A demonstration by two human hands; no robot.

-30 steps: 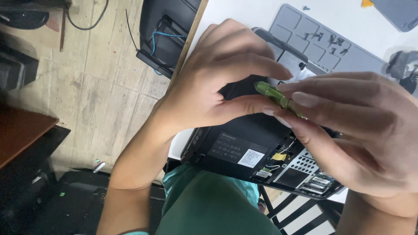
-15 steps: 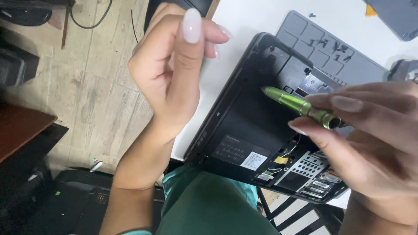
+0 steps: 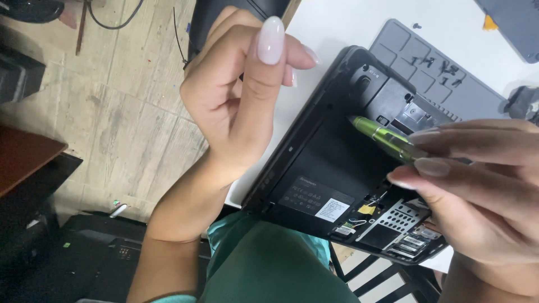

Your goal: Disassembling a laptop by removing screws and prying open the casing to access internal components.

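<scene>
A black laptop [image 3: 325, 163] lies bottom-up on the white table [image 3: 348, 22], its base partly opened near the lower right, where a circuit board and metal grille show. My right hand [image 3: 477, 196] grips a green screwdriver [image 3: 379, 133], whose tip points at the laptop's upper corner. My left hand [image 3: 241, 106] is raised above the laptop's left edge with thumb and fingers pinched together. I cannot see anything between them.
A grey compartment mat [image 3: 449, 84] with several small screws lies beyond the laptop. An orange pick [image 3: 489, 23] rests on a dark grey panel [image 3: 516, 22] at the top right. Left of the table are wooden floor [image 3: 112, 112] and black equipment [image 3: 84, 252].
My left hand has lifted off the laptop, where it met the screwdriver tip, and risen with its fingers pinched. The right hand keeps the screwdriver over the laptop.
</scene>
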